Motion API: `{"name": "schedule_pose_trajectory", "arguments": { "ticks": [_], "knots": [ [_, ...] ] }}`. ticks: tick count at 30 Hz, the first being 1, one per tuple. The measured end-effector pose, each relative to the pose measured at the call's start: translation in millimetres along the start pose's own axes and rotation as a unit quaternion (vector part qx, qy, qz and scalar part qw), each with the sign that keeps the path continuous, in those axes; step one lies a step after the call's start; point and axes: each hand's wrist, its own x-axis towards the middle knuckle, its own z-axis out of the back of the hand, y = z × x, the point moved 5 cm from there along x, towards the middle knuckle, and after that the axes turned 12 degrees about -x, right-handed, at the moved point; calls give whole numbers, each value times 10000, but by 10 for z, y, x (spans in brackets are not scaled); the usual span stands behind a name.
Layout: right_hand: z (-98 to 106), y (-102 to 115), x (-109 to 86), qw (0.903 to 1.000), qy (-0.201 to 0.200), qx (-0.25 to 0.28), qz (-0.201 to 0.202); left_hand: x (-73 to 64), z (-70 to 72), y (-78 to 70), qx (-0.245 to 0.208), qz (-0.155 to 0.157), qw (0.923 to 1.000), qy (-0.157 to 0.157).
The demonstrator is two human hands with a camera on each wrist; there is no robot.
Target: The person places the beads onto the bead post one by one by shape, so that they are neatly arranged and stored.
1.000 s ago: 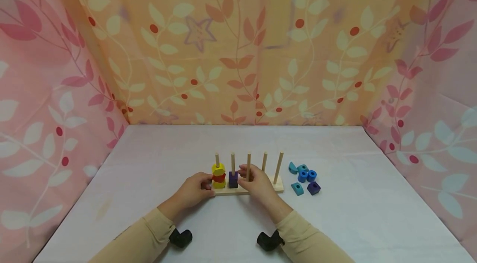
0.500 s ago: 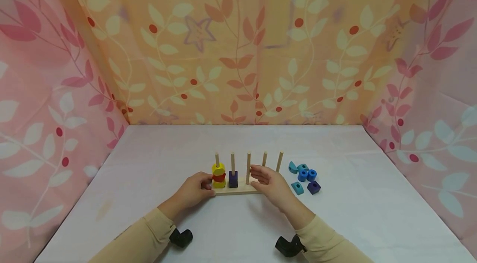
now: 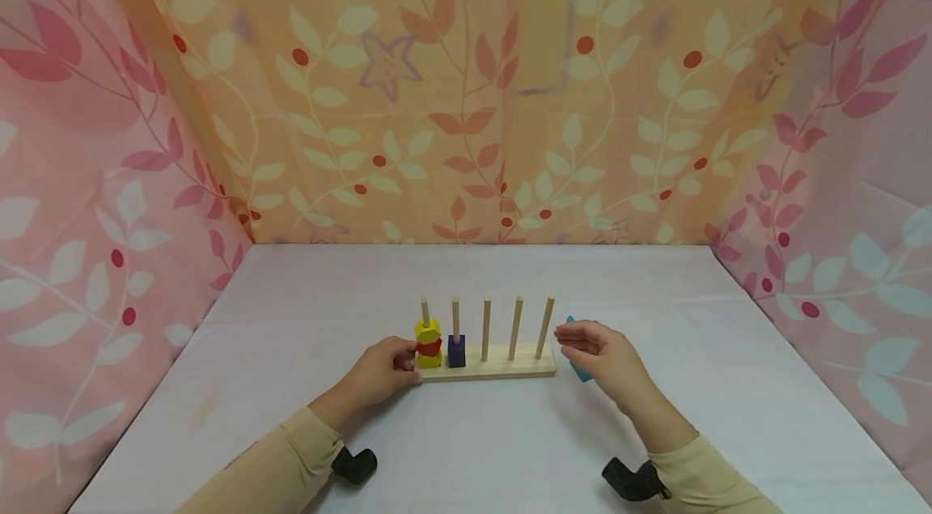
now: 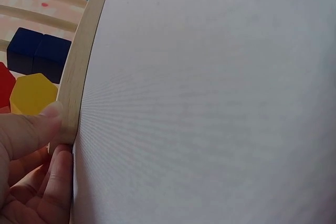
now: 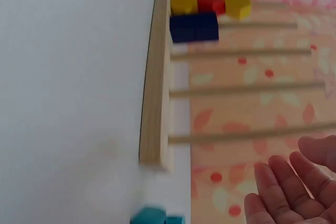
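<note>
My left hand (image 3: 380, 370) grips the left end of a wooden peg stacker (image 3: 495, 371) with five upright pegs; in the left wrist view its thumb (image 4: 37, 129) presses beside a yellow block (image 4: 34, 94). On the leftmost peg a red block (image 3: 429, 348) sits between two yellow ones. The second peg carries dark purple square blocks (image 3: 456, 352), two of them in the left wrist view (image 4: 39, 56). My right hand (image 3: 612, 360), fingers relaxed and holding nothing, is just right of the stacker, over loose blocks. Teal blocks (image 3: 582, 374) peek out around it; others are hidden behind it.
The stacker stands on a white-covered table (image 3: 466, 441). Bare pegs (image 3: 486, 328) rise from its middle and right. A leafy orange cloth (image 3: 466, 93) hangs behind, with pink cloth on both sides. Black wrist mounts (image 3: 354, 466) stick out below the sleeves.
My right hand has moved right, from the middle of the stacker to the loose blocks past its right end, covering most of them. The left hand and stacker have stayed put.
</note>
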Motion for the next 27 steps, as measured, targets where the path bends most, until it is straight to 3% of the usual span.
{"name": "schedule_pose_trajectory", "arguments": {
  "ticks": [6,11,19,27],
  "knots": [
    [346,-309,-27,9967,-406,-470,-523,16,-6,34,30,28,10000,0],
    [505,-552,-31,9922,-545,-836,-751,19,-4,39,-24,45,10000,-15],
    [510,-772,-56,9864,-437,-1059,-1176,21,-4,44,-42,46,10000,-15],
    [469,-898,-20,9841,-246,-1167,-1318,7,-2,34,-58,69,10000,-7]
  ]
}}
